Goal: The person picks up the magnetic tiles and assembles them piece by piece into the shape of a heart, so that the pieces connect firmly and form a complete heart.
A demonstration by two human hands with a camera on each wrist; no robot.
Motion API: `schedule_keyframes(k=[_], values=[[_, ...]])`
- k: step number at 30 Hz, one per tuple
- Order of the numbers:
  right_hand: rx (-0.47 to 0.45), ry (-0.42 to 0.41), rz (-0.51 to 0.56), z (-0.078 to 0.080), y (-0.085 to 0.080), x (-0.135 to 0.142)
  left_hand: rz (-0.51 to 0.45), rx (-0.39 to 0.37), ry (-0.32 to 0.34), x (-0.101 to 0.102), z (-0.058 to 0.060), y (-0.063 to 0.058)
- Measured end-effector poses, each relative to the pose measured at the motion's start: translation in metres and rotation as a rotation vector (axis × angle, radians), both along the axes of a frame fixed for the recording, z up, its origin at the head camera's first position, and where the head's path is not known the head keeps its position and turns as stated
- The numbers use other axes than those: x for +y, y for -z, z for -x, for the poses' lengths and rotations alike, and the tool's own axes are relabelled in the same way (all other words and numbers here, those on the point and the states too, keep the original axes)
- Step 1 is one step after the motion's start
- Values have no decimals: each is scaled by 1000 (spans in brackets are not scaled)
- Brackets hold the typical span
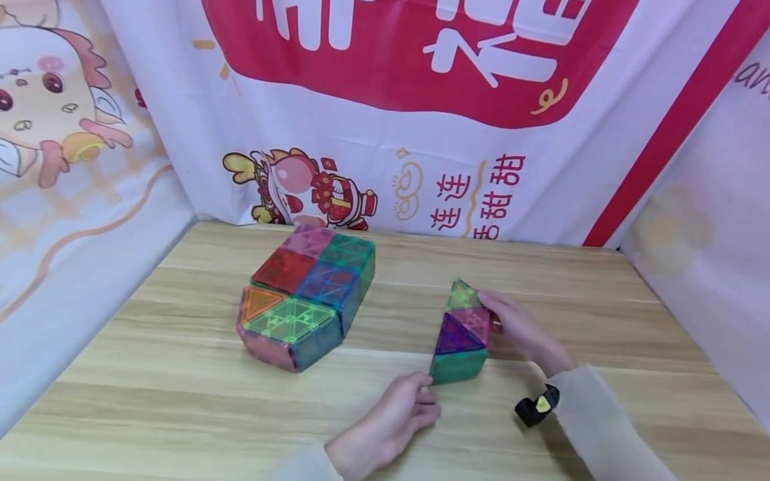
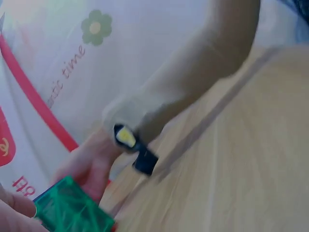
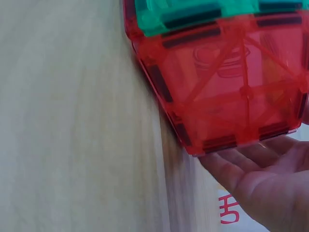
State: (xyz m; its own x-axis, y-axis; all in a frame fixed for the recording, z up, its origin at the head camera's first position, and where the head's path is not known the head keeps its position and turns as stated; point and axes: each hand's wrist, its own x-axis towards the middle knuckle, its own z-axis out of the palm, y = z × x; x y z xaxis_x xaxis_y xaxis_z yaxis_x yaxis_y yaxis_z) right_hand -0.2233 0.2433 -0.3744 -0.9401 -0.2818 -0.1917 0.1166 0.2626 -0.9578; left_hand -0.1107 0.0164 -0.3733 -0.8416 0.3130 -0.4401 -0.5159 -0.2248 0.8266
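A small block of translucent magnetic tiles stands on the wooden table, with yellow-green, pink and purple triangles on top and a green front side. My right hand grips it along its right and far side; in the right wrist view those fingers lie against a red tile. The left hand is at the block's near left corner, its fingertips at the lower edge and the other fingers loosely bent. In the left wrist view its fingers are beside the green tile.
A larger, many-sided block of magnetic tiles stands to the left on the table. Printed cloth hangs along the back and both sides. The right wrist wears a black strap.
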Motion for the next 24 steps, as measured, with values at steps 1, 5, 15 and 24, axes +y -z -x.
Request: schedule_keyframes(k=[1,5,15,24], values=[[6,1,-5,-1,-1,0,-49,-21,6,3,-2,-1],[22,18,-12,-4,-1,-2,-233,-78,-17,10,-4,-3],[34,69,7,3,3,-24,-402,-36,-182,-2,7,-4],[18,50,1,35,2,-68,-498,-38,-330,-33,29,-5]])
